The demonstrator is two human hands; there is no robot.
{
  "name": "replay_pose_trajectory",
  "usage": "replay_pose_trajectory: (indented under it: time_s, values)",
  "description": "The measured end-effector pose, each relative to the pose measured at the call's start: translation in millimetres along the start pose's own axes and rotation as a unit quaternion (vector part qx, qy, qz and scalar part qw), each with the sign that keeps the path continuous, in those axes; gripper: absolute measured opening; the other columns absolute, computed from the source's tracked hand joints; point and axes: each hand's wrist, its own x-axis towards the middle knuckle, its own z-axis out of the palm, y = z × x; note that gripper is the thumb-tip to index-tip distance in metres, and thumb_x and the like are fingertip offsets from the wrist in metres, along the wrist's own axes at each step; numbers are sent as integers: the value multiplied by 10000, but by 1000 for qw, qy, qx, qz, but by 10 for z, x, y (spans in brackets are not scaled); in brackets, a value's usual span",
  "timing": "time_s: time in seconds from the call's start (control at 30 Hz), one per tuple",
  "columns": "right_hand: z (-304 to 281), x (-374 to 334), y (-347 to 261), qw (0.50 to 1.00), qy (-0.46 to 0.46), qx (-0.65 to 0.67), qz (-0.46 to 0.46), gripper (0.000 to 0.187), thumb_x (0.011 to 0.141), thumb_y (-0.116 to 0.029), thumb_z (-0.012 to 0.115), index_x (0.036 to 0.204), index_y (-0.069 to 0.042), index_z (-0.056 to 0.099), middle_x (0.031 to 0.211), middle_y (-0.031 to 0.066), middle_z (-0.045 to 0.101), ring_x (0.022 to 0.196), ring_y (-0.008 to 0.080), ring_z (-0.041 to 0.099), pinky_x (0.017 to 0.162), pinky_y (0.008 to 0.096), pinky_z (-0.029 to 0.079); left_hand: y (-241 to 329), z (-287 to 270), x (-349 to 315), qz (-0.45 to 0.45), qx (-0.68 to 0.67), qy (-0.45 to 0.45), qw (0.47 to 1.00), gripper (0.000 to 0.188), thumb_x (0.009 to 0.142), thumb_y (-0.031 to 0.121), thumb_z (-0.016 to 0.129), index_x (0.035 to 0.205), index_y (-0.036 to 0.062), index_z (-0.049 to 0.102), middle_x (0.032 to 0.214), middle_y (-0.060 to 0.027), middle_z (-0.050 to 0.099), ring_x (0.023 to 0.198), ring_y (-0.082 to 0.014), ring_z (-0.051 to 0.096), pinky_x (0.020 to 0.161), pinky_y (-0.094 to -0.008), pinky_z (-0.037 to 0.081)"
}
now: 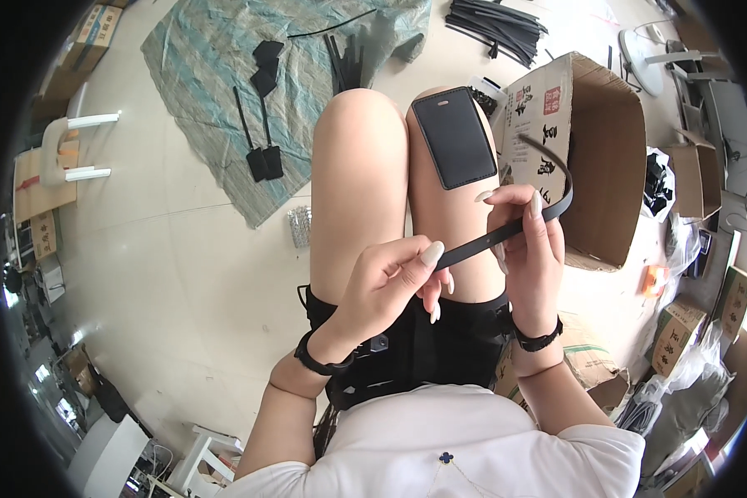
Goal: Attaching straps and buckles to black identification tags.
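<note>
A strap [471, 248] runs from my left hand [390, 278] to my right hand [533, 249], its free end bending forward past the right one. Ahead of my right hand, a case [456, 141] lies on my right thigh [440, 216], a carton [606, 158] to its right. Ahead of my left hand, straps [261, 163] lie on a sheet [199, 66] over the floor [183, 282].

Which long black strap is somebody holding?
The curving strap held by the left hand and right hand; the other long straps lie on the cloth or floor.
</note>
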Motion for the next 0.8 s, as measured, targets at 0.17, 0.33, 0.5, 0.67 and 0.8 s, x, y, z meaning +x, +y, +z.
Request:
replay_pose_trajectory:
  time_s: [0.17,0.33,0.5,0.67,0.8]
  values:
    - [5,-66,51,989,-118,83,-30,306,925,-217,363,1066,28,480,625,4,453,510,57,416,483,181,336,63,-13,-7,-17,-20,-8,1000,404,928,282,376,693,-16,517,548,-50,500,432,-95,511,417,-204,435]
    - [-68,-100,51,988,-99,121,-17,283,919,-190,371,1068,30,469,694,32,483,557,76,449,516,186,368,152,26,-12,-26,31,11,999,388,922,268,401,661,-2,495,519,-23,469,404,-71,449,421,-204,421]
    - [-317,0,68,988,44,136,-52,255,931,-187,354,948,15,510,764,45,517,609,67,460,503,188,379,144,20,-108,-37,72,19,997,356,907,231,449,652,-11,510,508,-23,481,409,-73,465,408,-187,373]
    - [-545,100,168,980,157,92,-78,171,902,-112,432,948,17,534,793,54,564,650,90,520,585,189,403,20,27,-176,-92,254,-118,956,211,840,95,532,681,-42,558,540,-61,553,436,-103,538,432,-209,398]
    - [-560,124,168,979,167,-17,-115,294,867,-15,451,1160,6,436,858,91,588,606,103,542,554,207,444,-129,88,-199,-128,303,-215,920,114,798,60,549,719,-6,597,543,-50,581,474,-118,567,471,-224,423]
